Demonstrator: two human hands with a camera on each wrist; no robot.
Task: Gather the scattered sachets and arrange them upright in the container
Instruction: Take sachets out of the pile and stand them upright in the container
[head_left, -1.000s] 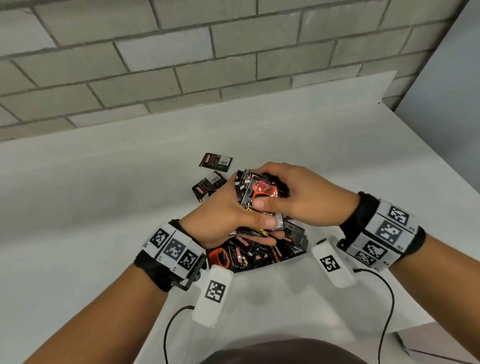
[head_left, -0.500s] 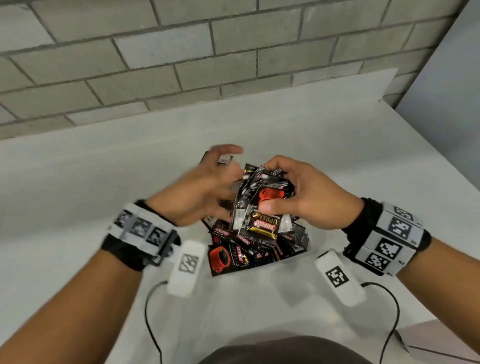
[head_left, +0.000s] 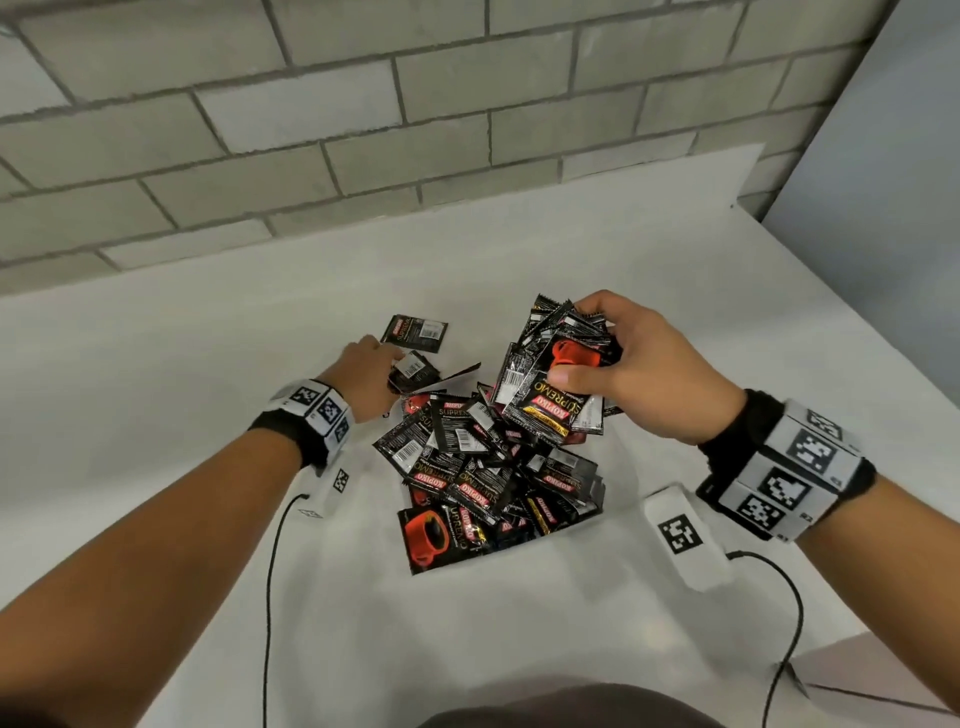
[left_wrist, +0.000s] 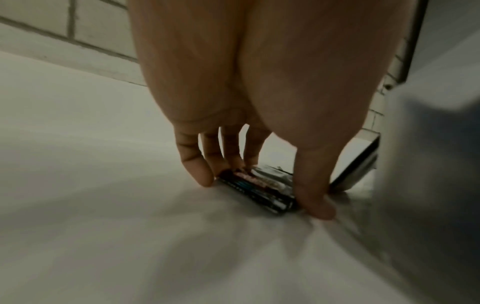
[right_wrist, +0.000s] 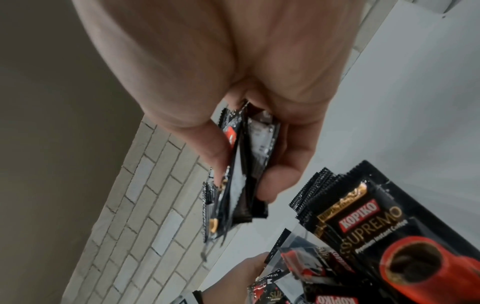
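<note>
Head view: right hand (head_left: 644, 374) grips a fanned bundle of sachets (head_left: 558, 384) above the container (head_left: 582, 519), whose walls are barely discernible. Left hand (head_left: 366, 382) pinches a flat sachet (head_left: 413, 370) on open desk (head_left: 182, 389) beyond the pile.

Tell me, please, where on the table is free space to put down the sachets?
Bare table lies left of the left hand, behind the far sachet toward the brick wall, and right of the right hand. The container is crowded.
</note>
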